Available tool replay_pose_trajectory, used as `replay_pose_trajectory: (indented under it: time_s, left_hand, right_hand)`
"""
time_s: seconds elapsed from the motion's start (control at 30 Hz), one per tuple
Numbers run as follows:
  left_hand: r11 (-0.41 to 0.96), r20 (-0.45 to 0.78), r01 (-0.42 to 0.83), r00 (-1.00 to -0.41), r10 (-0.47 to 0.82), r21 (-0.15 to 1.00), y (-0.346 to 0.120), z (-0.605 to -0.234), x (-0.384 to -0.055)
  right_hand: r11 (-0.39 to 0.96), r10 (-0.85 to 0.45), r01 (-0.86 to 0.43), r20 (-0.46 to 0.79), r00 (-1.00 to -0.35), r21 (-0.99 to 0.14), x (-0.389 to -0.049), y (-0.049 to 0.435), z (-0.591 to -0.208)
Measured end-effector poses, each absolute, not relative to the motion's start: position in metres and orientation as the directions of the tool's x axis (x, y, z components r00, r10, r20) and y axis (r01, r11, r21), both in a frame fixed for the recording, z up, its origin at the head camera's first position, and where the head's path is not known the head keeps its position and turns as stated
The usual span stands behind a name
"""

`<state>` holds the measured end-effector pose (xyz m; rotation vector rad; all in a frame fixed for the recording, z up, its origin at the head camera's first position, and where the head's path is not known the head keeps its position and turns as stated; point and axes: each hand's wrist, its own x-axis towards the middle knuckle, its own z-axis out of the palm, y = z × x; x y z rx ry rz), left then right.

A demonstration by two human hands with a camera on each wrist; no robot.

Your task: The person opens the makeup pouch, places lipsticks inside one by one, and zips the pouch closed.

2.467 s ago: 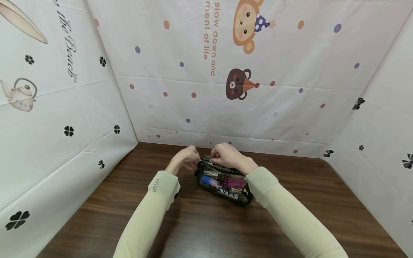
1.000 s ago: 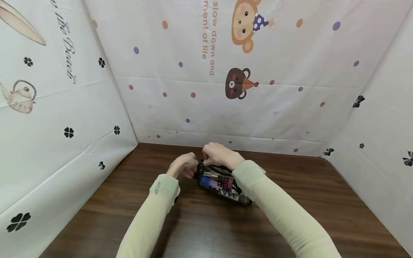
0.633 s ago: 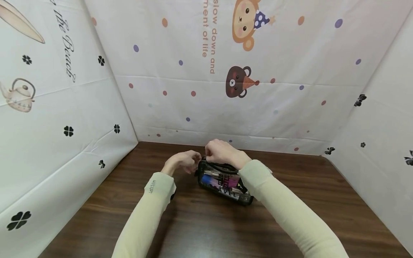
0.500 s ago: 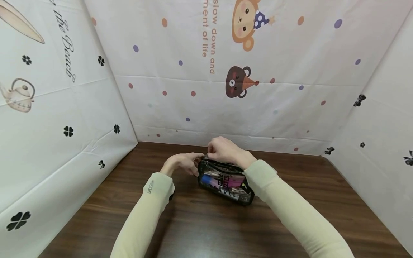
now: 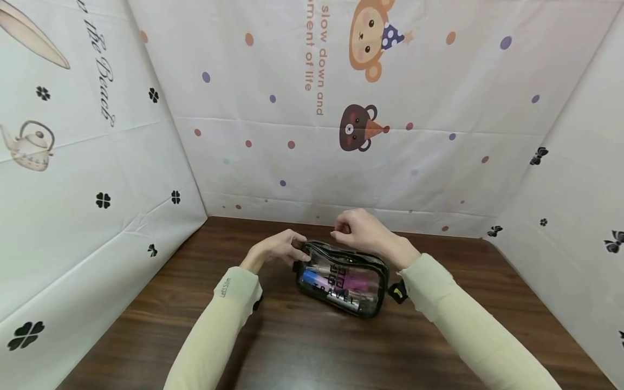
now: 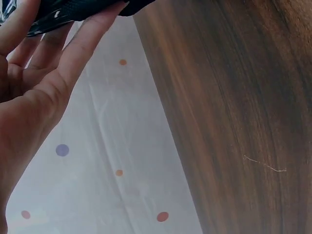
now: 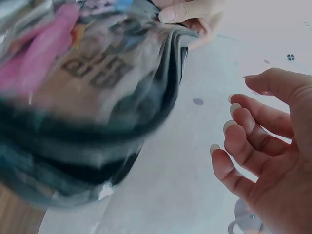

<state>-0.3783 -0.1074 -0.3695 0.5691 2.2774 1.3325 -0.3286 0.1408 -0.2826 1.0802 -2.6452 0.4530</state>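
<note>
A see-through travel pouch (image 5: 324, 290) with black trim and a zipper stands on the brown table, tilted in the head view. Blue and pink items show through its clear side, behind dark print. My left hand (image 5: 278, 248) grips the pouch's left end between thumb and fingers; the left wrist view has this hand (image 6: 41, 97) at the black trim. Above the pouch's back right side is my right hand (image 5: 365, 233), apart from it. The right wrist view has its fingers (image 7: 236, 141) loosely bent, with nothing between them and the thumb.
The wooden table (image 5: 302, 357) runs back to a white printed sheet (image 5: 234, 173) hung behind it, with more sheets at left and right. A small black object with a yellow-green mark (image 5: 398, 292) shows by the right cuff.
My right hand has moved from the pouch's left end to the right and come off it. My left hand has shifted onto that left end, and more of the pouch shows.
</note>
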Motion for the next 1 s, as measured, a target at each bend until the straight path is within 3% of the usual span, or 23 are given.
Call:
replay_pose_trajectory:
  time_s: [0.33, 0.63, 0.83, 1.0]
  left_hand:
    - [0.405, -0.191, 0.107, -0.756, 0.626, 0.908, -0.108, -0.358, -0.370]
    - [0.406, -0.302, -0.041, -0.737, 0.604, 0.913, -0.111, -0.378, -0.380]
    - [0.467, -0.358, -0.105, -0.791, 0.495, 0.878, -0.104, -0.389, -0.383]
    - [0.584, -0.339, -0.062, -0.861, 0.378, 0.810, -0.093, -0.394, -0.382]
  right_hand:
    - [0.691, -0.573, -0.682, 0.395, -0.718, -0.239, -0.323, 0.177, -0.285]
    - [0.696, -0.542, -0.660, 0.397, -0.741, -0.283, -0.323, 0.190, -0.290]
    - [0.700, -0.537, -0.658, 0.402, -0.742, -0.278, -0.323, 0.192, -0.296]
    - [0.702, -0.536, -0.650, 0.385, -0.751, -0.291, -0.323, 0.193, -0.304]
